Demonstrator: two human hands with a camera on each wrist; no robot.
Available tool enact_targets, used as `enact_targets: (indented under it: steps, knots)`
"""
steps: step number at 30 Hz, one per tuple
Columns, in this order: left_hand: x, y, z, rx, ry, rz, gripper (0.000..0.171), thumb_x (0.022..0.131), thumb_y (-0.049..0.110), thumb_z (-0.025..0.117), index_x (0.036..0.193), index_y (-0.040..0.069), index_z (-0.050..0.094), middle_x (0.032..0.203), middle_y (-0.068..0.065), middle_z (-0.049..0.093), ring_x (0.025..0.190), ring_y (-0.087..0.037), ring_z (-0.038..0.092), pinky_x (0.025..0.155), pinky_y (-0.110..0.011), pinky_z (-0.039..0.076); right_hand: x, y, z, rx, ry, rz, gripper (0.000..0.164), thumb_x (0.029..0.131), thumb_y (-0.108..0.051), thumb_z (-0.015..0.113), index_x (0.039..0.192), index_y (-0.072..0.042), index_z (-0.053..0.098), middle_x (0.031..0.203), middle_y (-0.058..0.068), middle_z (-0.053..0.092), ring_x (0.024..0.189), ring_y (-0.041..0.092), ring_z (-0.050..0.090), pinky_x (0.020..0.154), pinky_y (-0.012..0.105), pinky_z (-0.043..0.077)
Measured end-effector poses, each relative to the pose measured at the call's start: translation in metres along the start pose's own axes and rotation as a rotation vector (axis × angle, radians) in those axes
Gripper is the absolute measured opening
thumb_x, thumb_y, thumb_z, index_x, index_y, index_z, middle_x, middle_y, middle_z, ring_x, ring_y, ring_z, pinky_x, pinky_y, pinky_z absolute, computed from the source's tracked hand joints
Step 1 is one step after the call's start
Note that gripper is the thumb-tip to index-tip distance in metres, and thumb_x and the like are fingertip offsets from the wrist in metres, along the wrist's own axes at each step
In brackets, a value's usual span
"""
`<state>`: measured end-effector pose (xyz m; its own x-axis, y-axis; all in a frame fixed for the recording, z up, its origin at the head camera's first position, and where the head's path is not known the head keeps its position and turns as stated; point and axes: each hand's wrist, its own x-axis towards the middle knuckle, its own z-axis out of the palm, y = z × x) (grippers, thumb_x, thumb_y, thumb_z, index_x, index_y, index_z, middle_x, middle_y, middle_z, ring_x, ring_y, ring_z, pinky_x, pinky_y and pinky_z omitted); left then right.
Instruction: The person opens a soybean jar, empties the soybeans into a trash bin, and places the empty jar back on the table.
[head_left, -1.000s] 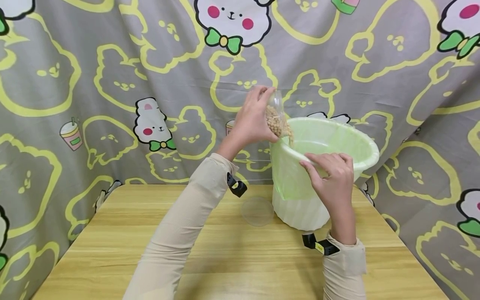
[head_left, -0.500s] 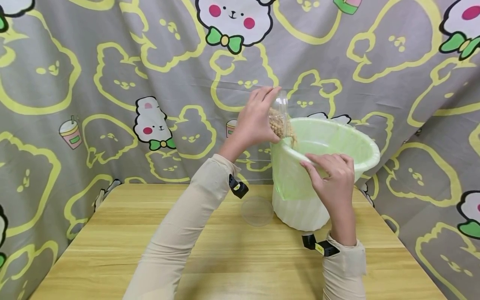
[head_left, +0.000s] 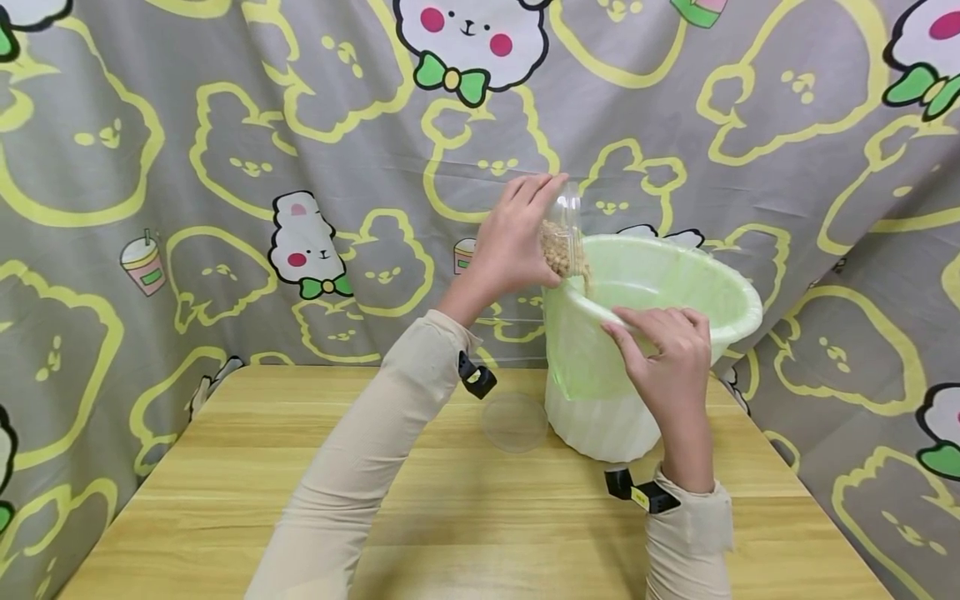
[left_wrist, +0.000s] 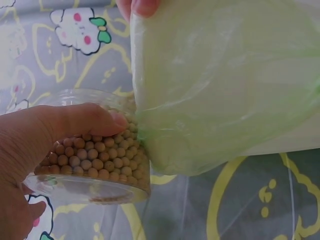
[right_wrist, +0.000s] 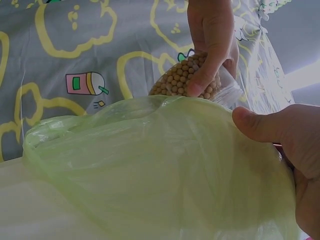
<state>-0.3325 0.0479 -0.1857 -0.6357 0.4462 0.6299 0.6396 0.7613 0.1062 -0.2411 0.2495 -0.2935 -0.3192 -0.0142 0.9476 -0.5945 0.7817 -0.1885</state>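
Note:
My left hand grips a clear plastic jar, tipped on its side with its mouth over the left rim of a white trash can. Small round tan balls fill part of the jar, and some spill from its mouth into the can. A thin light green bag lines the can and folds down over its outside. At the near rim my right hand pinches the bag-covered edge, thumb outside and fingers over the top. Inside the can, the bottom is hidden.
A round clear lid lies flat on the wooden table, just left of the can. Behind the table hangs a grey patterned curtain, close to the can's back.
My left hand has shifted slightly right with the jar, and the balls keep pouring out. My right hand holds its place on the rim.

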Motion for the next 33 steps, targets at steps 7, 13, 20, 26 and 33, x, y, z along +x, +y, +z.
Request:
enact_targets:
  steps: [7,13,20,26,33]
  knots:
    - [-0.0018,0.0031,0.0002,0.022,-0.003,0.014,0.125,0.059,0.039,0.098,0.162,0.019,0.028,0.162,-0.001,0.036,0.151,-0.022,0.029,0.122,-0.031,0.033,-0.0007,0.0001,-0.0006,-0.002,0.001,0.001,0.019,0.078,-0.005,0.085,0.097,-0.003,0.081,0.081,0.015,0.077,0.067,0.033,0.062,0.089,0.042,0.037]
    - [-0.0022,0.0025,0.0032,0.029,0.02,0.048,0.125,0.059,0.038,0.098,0.161,0.018,0.029,0.162,-0.002,0.037,0.151,-0.023,0.03,0.124,-0.03,0.029,-0.0004,-0.0009,-0.0015,-0.002,-0.001,0.006,0.019,0.078,-0.005,0.085,0.097,-0.003,0.081,0.081,0.015,0.077,0.068,0.033,0.062,0.09,0.04,0.036]
    - [-0.0028,0.002,0.0049,0.033,0.05,0.078,0.123,0.059,0.034,0.097,0.161,0.016,0.031,0.162,-0.002,0.038,0.15,-0.023,0.031,0.126,-0.028,0.025,-0.0001,-0.0014,-0.0009,-0.001,-0.007,0.013,0.019,0.079,-0.006,0.086,0.097,-0.003,0.081,0.082,0.015,0.077,0.07,0.033,0.063,0.092,0.037,0.035]
    - [-0.002,0.0039,0.0059,0.063,0.051,0.092,0.122,0.06,0.035,0.097,0.161,0.016,0.031,0.163,-0.002,0.038,0.151,-0.023,0.03,0.128,-0.028,0.019,-0.0002,-0.0009,-0.0013,-0.005,-0.006,0.004,0.019,0.079,-0.005,0.085,0.097,-0.002,0.081,0.081,0.016,0.077,0.07,0.033,0.062,0.091,0.039,0.035]
    - [-0.0024,0.0049,0.007,0.09,0.057,0.116,0.121,0.06,0.033,0.096,0.161,0.016,0.031,0.164,-0.002,0.037,0.152,-0.023,0.029,0.129,-0.029,0.015,-0.0005,-0.0002,-0.0009,-0.004,-0.003,-0.002,0.019,0.078,-0.005,0.085,0.096,-0.002,0.081,0.081,0.016,0.076,0.069,0.033,0.062,0.09,0.041,0.036]
